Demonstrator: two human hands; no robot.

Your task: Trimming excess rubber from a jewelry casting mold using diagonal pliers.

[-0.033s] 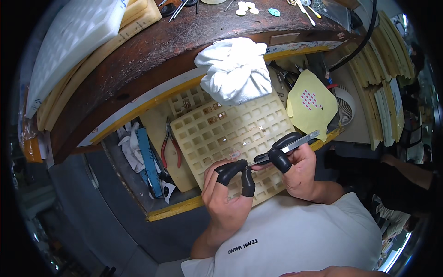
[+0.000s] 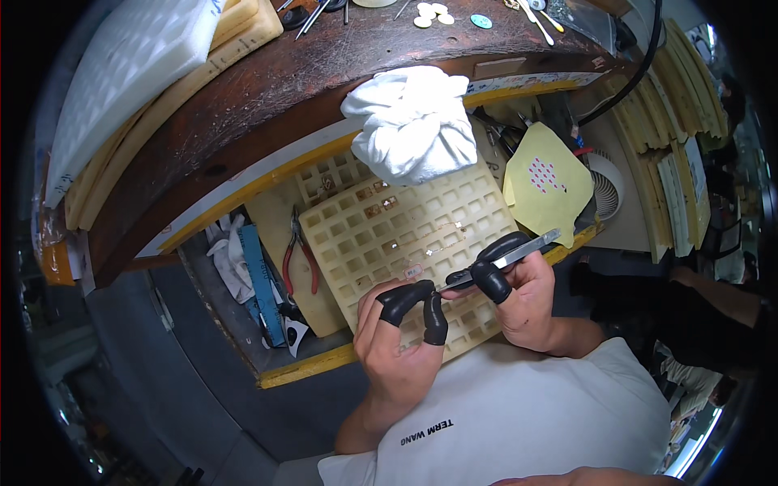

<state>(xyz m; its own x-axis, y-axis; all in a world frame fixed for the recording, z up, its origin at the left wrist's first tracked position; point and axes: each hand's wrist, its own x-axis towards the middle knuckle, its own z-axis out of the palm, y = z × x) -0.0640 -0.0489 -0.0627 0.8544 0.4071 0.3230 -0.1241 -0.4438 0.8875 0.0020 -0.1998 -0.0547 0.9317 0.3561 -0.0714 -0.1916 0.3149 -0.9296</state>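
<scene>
My right hand (image 2: 523, 300), with black finger cots, grips steel tweezers (image 2: 536, 241) angled down-left. My left hand (image 2: 397, 340), also in finger cots, is pinched at the tweezers' tips on a tiny item too small to make out. Both hands are over a cream grid tray (image 2: 340, 243) of square pockets, some holding small metal pieces and fine chains (image 2: 446, 226). A small red-bordered label (image 2: 412, 271) lies just above my left fingertips. A white crumpled cloth (image 2: 409, 125) rests across the tray's back part.
Red-handled pliers (image 2: 301, 259) and a blue strip (image 2: 259, 283) lie left; a yellow sheet with pink pieces (image 2: 548, 176) and a small fan (image 2: 606, 186) right. Foam trays (image 2: 134, 89) sit upper left, stacked boards (image 2: 681, 97) far right. Another person (image 2: 713, 308) is at the right edge.
</scene>
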